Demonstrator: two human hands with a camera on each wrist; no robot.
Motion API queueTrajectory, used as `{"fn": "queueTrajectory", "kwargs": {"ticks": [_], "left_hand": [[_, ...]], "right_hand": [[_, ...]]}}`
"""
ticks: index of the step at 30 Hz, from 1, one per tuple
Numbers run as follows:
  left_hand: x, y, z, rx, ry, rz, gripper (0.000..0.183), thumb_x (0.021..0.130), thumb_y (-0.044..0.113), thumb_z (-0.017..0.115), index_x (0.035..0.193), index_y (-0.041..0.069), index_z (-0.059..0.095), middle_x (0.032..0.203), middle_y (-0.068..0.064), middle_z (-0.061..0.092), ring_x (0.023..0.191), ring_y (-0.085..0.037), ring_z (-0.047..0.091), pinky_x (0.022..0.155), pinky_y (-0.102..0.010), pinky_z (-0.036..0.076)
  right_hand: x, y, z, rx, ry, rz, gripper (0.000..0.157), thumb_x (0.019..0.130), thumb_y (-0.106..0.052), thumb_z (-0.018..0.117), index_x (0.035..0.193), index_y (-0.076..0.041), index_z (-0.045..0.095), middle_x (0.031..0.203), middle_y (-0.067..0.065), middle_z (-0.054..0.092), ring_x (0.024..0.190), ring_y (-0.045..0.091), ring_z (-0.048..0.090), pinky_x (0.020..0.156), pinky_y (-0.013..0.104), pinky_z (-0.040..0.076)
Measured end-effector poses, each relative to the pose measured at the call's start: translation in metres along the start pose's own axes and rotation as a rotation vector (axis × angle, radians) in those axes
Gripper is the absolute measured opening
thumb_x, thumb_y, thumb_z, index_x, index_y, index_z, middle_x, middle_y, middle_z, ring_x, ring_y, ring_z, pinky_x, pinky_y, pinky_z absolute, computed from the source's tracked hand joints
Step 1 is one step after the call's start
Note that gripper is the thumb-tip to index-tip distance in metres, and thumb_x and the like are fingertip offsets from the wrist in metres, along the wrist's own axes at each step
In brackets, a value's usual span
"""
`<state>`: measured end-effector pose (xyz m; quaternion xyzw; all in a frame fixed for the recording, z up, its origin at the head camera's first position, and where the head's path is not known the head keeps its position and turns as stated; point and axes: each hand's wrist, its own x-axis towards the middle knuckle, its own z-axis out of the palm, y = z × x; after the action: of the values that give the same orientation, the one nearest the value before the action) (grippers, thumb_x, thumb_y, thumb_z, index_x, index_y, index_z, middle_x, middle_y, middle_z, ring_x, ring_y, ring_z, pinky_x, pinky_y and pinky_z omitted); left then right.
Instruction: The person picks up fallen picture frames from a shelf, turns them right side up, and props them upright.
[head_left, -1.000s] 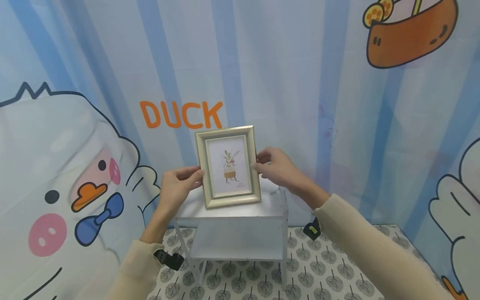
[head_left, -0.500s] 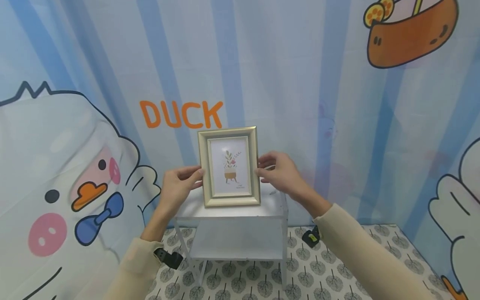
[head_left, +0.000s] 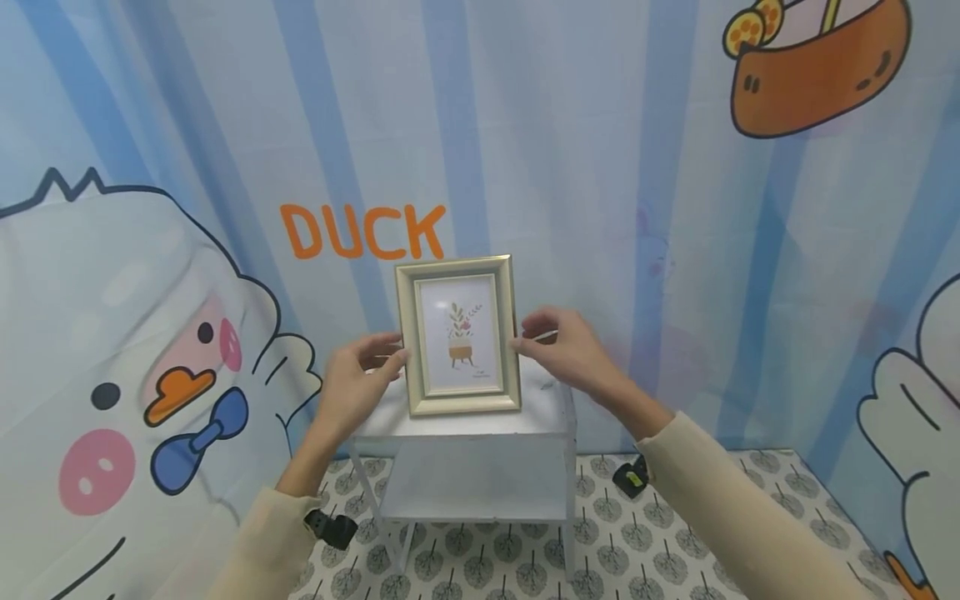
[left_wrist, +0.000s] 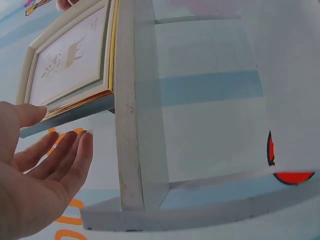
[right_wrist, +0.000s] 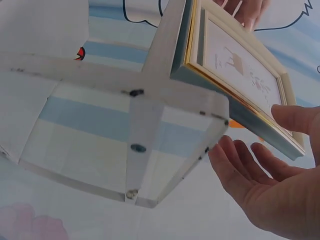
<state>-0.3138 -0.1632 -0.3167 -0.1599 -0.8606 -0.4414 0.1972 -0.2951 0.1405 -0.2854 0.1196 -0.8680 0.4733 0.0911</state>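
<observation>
A pale gold picture frame (head_left: 459,403) with a potted-plant print stands upright, leaning slightly back, on the top of a small white shelf stand (head_left: 543,417). Beside its left edge is my left hand (head_left: 352,379), thumb tip at the border and fingers loosely bent. The left wrist view shows the fingers (left_wrist: 75,160) apart from the frame's side. My right hand (head_left: 566,350) is at the opposite edge, its thumb touching or almost touching the border. Its fingers (right_wrist: 240,165) are also clear of the frame in the right wrist view. Neither hand wraps round the frame.
Behind the stand hangs a blue-and-white striped curtain (head_left: 570,167) with cartoon duck prints and orange lettering. The stand has a lower shelf (head_left: 476,479). Under it lies a floor covering with a grey tree pattern (head_left: 626,550).
The frame has turned from a slight tilt to nearly straight and now stays still. Both hands have loosened at its sides, with the left fingers spreading away and the right hand shifting slightly right.
</observation>
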Motion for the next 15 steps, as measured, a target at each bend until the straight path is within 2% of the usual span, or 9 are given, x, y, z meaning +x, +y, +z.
{"fn": "queueTrajectory", "kwargs": {"ticks": [3,8,15], "left_hand": [[-0.008,0.000,-0.003,0.112,0.004,0.068,0.041,0.103,0.028,0.069,0.137,0.005,0.068,0.128,-0.017,0.075,0.114,-0.033,0.075,0.094,-0.048,0.064],[-0.021,-0.005,-0.015,0.220,0.020,0.170,0.041,0.102,0.023,0.071,0.136,0.000,0.066,0.126,-0.021,0.075,0.115,-0.036,0.074,0.093,-0.048,0.064],[-0.034,-0.019,-0.034,0.305,0.016,0.240,0.053,0.099,0.023,0.075,0.143,-0.003,0.059,0.136,-0.027,0.068,0.122,-0.042,0.068,0.098,-0.055,0.062]], "right_hand": [[-0.006,0.005,-0.006,-0.032,0.020,-0.021,0.051,0.101,-0.033,0.069,0.138,0.000,0.061,0.136,0.022,0.068,0.124,0.040,0.068,0.106,0.051,0.058],[-0.018,0.016,-0.019,-0.094,0.054,-0.056,0.052,0.102,-0.038,0.067,0.136,0.001,0.061,0.135,0.024,0.067,0.124,0.042,0.067,0.107,0.055,0.057],[-0.042,0.031,-0.043,-0.164,0.080,-0.054,0.061,0.104,-0.045,0.064,0.143,0.002,0.055,0.145,0.028,0.060,0.132,0.046,0.060,0.111,0.061,0.052]]}}
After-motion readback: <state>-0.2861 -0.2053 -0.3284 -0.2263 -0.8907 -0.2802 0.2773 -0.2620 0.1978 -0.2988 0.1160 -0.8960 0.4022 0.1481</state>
